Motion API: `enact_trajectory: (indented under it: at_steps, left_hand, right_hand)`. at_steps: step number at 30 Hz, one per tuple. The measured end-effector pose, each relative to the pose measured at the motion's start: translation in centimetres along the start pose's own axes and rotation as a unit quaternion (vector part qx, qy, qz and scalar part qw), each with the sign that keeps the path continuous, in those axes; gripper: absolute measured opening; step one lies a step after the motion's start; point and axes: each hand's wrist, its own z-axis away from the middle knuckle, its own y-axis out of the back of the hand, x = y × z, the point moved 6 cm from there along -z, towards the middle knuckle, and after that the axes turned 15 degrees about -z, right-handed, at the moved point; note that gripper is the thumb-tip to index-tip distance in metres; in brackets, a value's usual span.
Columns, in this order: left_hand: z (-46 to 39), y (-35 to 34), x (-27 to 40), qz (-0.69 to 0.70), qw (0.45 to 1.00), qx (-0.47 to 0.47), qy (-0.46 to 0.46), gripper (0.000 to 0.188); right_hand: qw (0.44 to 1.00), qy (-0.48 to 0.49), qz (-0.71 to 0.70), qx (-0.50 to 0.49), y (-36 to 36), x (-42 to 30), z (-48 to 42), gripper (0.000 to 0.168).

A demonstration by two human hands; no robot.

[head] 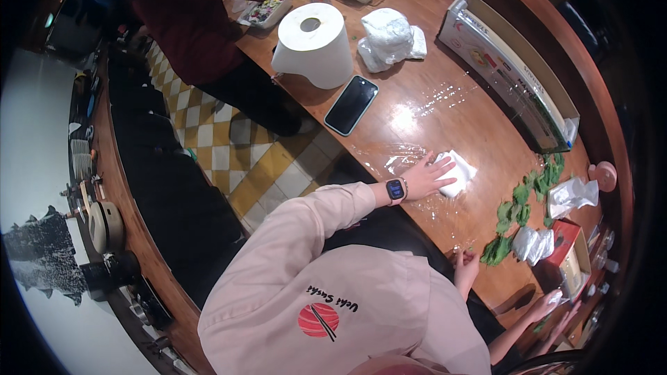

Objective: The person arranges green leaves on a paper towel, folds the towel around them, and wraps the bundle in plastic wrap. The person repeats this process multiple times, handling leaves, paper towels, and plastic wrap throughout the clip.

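Note:
My left hand (432,179), with a smartwatch on the wrist, lies spread on a folded white paper towel (457,174) and presses it to the wooden counter (417,213). Crumpled clear film (398,159) lies beside that hand, and the surface around it glistens. Near the counter's front edge is my right hand (466,265), its fingers curled; whether they hold anything is too small to tell. Just past it, green serrated leaves (497,250) form a line that runs on along more leaves (521,195) towards the far side.
A smartphone (351,105), a large paper roll (312,47) and film-wrapped bundles (388,36) stand to the left. A long film box (510,73) lines the back. Rightward are a wrapped bundle (532,245), a red box (565,250) and another person's hand (544,304). A maroon-shirted co-worker (193,15) stands left.

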Motion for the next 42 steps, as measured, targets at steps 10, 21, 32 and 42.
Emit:
enact_trajectory:
  at_steps: [10,21,32,42]
  left_hand:
    - [-0.4,0.1,0.0,-0.017,1.0,0.014,-0.017,0.061]
    - [-2.4,0.6,-1.4,-0.015,0.993,-0.034,-0.115,0.048]
    - [-3.1,1.7,-3.2,0.059,0.989,-0.006,-0.134,0.049]
    - [-2.4,2.3,-5.2,0.133,0.966,0.143,-0.167,0.036]
  right_hand:
    - [0.956,-0.112,-0.27,-0.023,-1.4,0.1,1.8,0.018]
    - [0.802,-0.12,-0.569,-0.137,-2.1,-10.7,2.3,0.014]
    - [0.823,0.033,-0.556,-0.115,-7.6,-21.3,-0.7,0.022]
    - [0.878,-0.043,-0.455,-0.143,-16.5,-23.6,-10.1,0.027]
